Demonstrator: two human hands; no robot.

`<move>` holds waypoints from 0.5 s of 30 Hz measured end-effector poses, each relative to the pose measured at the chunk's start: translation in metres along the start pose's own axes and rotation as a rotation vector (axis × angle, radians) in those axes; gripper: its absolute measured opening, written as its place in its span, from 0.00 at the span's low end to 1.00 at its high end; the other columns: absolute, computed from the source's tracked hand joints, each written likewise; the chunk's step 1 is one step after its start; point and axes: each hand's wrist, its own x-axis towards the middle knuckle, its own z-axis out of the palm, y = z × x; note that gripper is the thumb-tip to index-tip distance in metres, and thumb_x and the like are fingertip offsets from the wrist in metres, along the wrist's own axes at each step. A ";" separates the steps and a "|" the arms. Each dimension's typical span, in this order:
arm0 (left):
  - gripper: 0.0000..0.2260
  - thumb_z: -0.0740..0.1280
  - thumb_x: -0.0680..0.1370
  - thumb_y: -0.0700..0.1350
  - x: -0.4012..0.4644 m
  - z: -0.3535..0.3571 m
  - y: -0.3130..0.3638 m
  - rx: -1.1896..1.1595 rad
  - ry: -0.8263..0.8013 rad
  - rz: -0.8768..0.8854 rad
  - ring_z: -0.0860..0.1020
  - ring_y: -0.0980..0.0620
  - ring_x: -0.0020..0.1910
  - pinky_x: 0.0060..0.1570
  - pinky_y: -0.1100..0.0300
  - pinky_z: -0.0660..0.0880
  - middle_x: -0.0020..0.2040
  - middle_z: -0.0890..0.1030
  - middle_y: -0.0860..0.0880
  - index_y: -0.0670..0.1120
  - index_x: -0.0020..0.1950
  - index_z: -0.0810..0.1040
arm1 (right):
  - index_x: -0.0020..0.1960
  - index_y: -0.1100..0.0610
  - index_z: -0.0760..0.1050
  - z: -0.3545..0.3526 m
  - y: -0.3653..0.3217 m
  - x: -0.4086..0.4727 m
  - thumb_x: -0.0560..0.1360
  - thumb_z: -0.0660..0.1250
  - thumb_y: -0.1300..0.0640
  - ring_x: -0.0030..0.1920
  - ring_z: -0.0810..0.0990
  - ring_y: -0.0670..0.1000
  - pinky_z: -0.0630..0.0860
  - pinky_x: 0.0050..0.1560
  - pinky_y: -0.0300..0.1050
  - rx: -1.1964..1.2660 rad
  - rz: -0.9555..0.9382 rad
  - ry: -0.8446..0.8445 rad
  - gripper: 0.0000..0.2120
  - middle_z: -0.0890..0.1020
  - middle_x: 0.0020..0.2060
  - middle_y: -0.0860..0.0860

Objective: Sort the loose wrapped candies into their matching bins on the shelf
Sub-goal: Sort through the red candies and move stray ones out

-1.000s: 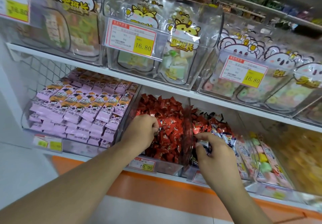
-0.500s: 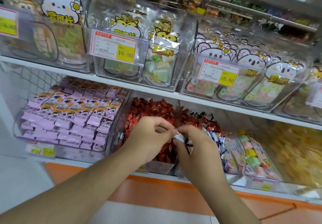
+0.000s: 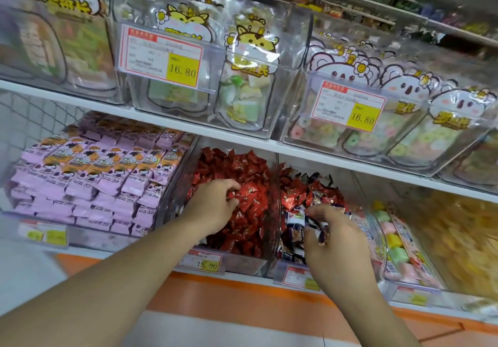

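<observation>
Both hands reach into clear bins on the lower shelf (image 3: 242, 279). The left hand (image 3: 215, 206) lies inside the bin of red candies (image 3: 242, 212), its fingers (image 3: 233, 186) curled down into the pile and closed around red wrappers; what exactly they hold is hidden among the heap. The right hand (image 3: 331, 238) sits in the next bin to the right, the mixed bin (image 3: 296, 212), where red wrappers lie at the back and dark blue and white ones at the front. Its fingers (image 3: 315, 210) are bent and pinch a small dark wrapped candy (image 3: 322, 234) near the front wall.

A clear divider wall (image 3: 276, 198) stands between the two hands, which are near each other but apart. The upper shelf edge (image 3: 269, 148) hangs close above the bin mouths, leaving a low gap for the wrists. Left of the red bin lies a tray of purple packets (image 3: 89, 179); right of the mixed bin is a bin of pastel sweets (image 3: 393, 241).
</observation>
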 end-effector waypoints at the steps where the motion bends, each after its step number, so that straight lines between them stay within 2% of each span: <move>1: 0.17 0.70 0.81 0.46 0.004 0.004 -0.003 0.018 0.007 -0.005 0.78 0.49 0.65 0.65 0.55 0.74 0.66 0.80 0.51 0.53 0.70 0.79 | 0.66 0.52 0.77 0.002 0.001 0.000 0.78 0.70 0.61 0.60 0.78 0.49 0.72 0.59 0.40 0.005 0.000 -0.008 0.17 0.81 0.61 0.46; 4: 0.19 0.70 0.81 0.45 0.012 0.010 -0.012 0.060 -0.001 -0.024 0.75 0.47 0.69 0.70 0.54 0.71 0.71 0.78 0.49 0.52 0.73 0.77 | 0.66 0.52 0.77 0.005 0.005 0.000 0.78 0.70 0.62 0.57 0.77 0.45 0.68 0.56 0.32 0.005 -0.011 -0.027 0.18 0.81 0.60 0.46; 6: 0.20 0.70 0.81 0.44 0.014 0.010 -0.014 0.051 -0.014 -0.046 0.75 0.48 0.69 0.70 0.55 0.71 0.71 0.77 0.49 0.53 0.73 0.77 | 0.66 0.51 0.77 0.006 0.005 0.001 0.78 0.69 0.62 0.55 0.75 0.42 0.65 0.52 0.24 0.010 -0.011 -0.030 0.18 0.81 0.59 0.44; 9: 0.16 0.72 0.80 0.45 0.012 0.007 -0.014 0.038 0.013 -0.062 0.79 0.49 0.61 0.55 0.63 0.72 0.62 0.81 0.49 0.53 0.67 0.81 | 0.65 0.51 0.78 0.008 0.004 0.003 0.77 0.70 0.62 0.54 0.74 0.42 0.67 0.54 0.32 0.024 -0.011 -0.039 0.17 0.81 0.59 0.45; 12: 0.09 0.74 0.78 0.48 0.006 0.004 -0.014 0.009 0.073 -0.025 0.79 0.53 0.51 0.39 0.67 0.68 0.48 0.78 0.55 0.52 0.57 0.85 | 0.65 0.52 0.78 0.008 0.000 0.003 0.78 0.70 0.62 0.53 0.74 0.42 0.68 0.55 0.35 0.032 -0.006 -0.040 0.16 0.82 0.59 0.45; 15: 0.06 0.74 0.79 0.50 -0.001 0.000 -0.008 -0.048 0.116 0.039 0.79 0.56 0.49 0.39 0.69 0.68 0.47 0.81 0.58 0.52 0.54 0.85 | 0.64 0.52 0.78 0.007 -0.002 0.001 0.78 0.70 0.62 0.53 0.74 0.42 0.67 0.55 0.35 0.032 -0.004 -0.030 0.16 0.81 0.58 0.45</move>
